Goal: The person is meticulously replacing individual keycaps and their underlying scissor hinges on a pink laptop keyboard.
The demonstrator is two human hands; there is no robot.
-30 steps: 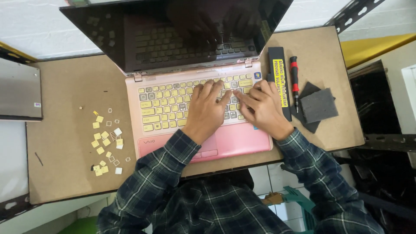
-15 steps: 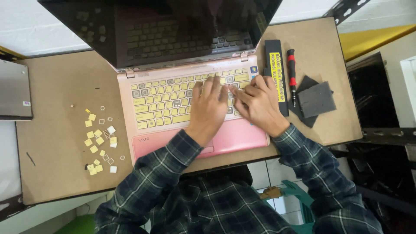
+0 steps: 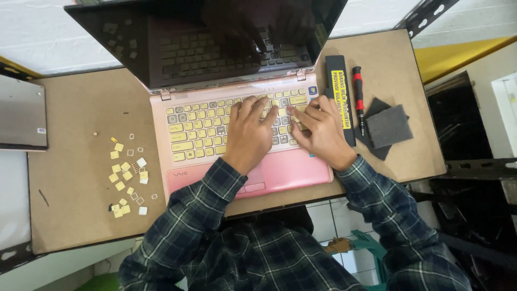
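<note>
Head view, listed from the left edge to the right.

1. Grey flat panel (image 3: 20, 112), far left, partly off the bench (image 3: 81, 108).
2. Loose keycaps (image 3: 127, 175), left-centre of the frame: small yellowed squares with a few paler clip pieces, scattered on the bare board. No tray or box holds them. I judge them very light, thin and brittle, best pinched by the edges.
3. Pink laptop (image 3: 215, 178), centre, lid open, dark screen at the top of the frame. Many caps are on the keyboard (image 3: 199, 126); several dark gaps show on it.
4. My left hand (image 3: 249, 134), centre, resting on the keys, fingers spread and lying flat, gripping nothing that I can see.
5. My right hand (image 3: 319, 129), just right of it, fingers curled down against the right end of the upper key rows; whether a cap sits under the tips I cannot tell. A seated cap should be stiff on its clip and fragile at the corners, so I judge that straight pressure suits it.
6. Black battery pack (image 3: 338, 99) with a yellow label, touching the laptop's right side.
7. Red-handled screwdriver (image 3: 358, 97), just beside the pack.
8. Dark grey pads (image 3: 388, 126), stacked, right of the screwdriver.
</note>
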